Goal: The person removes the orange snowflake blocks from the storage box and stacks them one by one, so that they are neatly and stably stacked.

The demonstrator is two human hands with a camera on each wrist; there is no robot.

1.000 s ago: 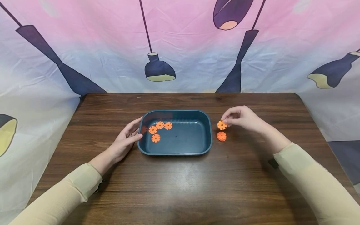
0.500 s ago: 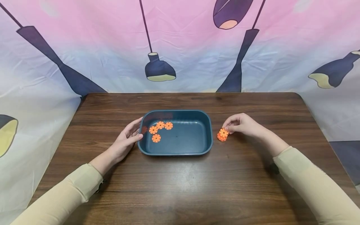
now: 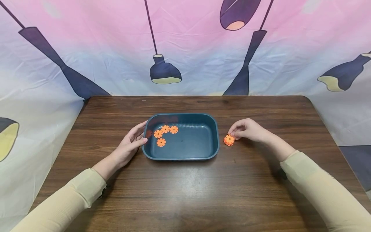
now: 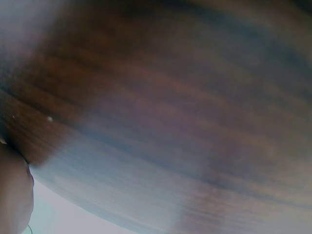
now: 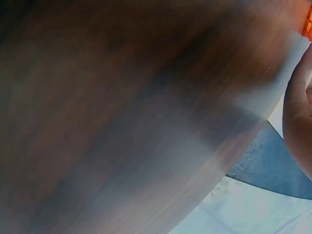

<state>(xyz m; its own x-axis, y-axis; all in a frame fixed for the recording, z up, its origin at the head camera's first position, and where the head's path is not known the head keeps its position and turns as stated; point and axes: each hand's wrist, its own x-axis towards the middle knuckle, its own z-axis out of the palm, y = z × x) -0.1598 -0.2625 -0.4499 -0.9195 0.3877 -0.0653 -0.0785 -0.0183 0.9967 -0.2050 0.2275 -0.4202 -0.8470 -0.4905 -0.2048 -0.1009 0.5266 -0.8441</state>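
Observation:
My left hand (image 3: 126, 146) holds the left end of a dark teal plastic basin (image 3: 181, 159), thumb at the rim and fingers along the outer wall. Inside, toward the left, lie several orange notched snowflake discs (image 3: 161, 142). Right of the basin, my right hand (image 3: 248, 129) pinches the edge of an orange snowflake disc (image 3: 229, 139) lying over a small pile of like discs on the table. How many are under it cannot be seen. At the right wrist view's edge, part of that hand (image 5: 298, 114) and a bit of orange (image 5: 307, 27) show.
A brown wood-grain table (image 3: 185, 199) carries everything. Behind it hangs a pink, blue and white cloth (image 3: 197, 48) printed with dark lamps. The left wrist view shows mostly blurred tabletop (image 4: 146, 112).
My right hand has come down toward me, bringing its pinched disc from above the pile onto it. The left hand and the basin keep their place.

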